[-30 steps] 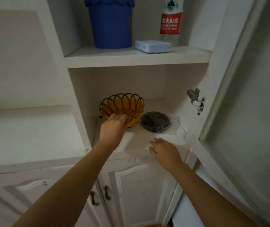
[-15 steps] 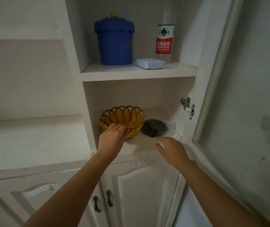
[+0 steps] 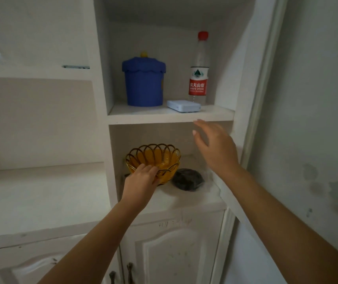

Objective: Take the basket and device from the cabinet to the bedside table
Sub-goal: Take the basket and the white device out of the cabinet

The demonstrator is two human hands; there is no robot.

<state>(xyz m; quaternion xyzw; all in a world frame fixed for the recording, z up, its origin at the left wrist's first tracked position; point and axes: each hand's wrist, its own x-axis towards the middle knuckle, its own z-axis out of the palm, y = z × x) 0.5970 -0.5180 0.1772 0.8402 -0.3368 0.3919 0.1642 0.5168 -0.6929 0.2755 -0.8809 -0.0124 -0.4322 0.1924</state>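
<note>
An amber basket [image 3: 153, 158] with a looped wire-like rim sits on the lower shelf of the open white cabinet. My left hand [image 3: 141, 181] grips its near rim. A small flat white device [image 3: 184, 106] lies on the upper shelf [image 3: 143, 116], in front of a water bottle. My right hand [image 3: 215, 148] is raised in the air just below that shelf's front edge, fingers spread, holding nothing and a little below the device.
A blue lidded container [image 3: 143, 82] and a red-labelled water bottle [image 3: 198, 74] stand on the upper shelf. A dark bundle in clear plastic [image 3: 188, 179] lies right of the basket. The open cabinet door [image 3: 307, 119] hangs at right; a white countertop [image 3: 41, 193] extends left.
My right hand has risen from the lower shelf's front edge up toward the upper shelf. My left hand stays on the basket rim. The view has tilted upward.
</note>
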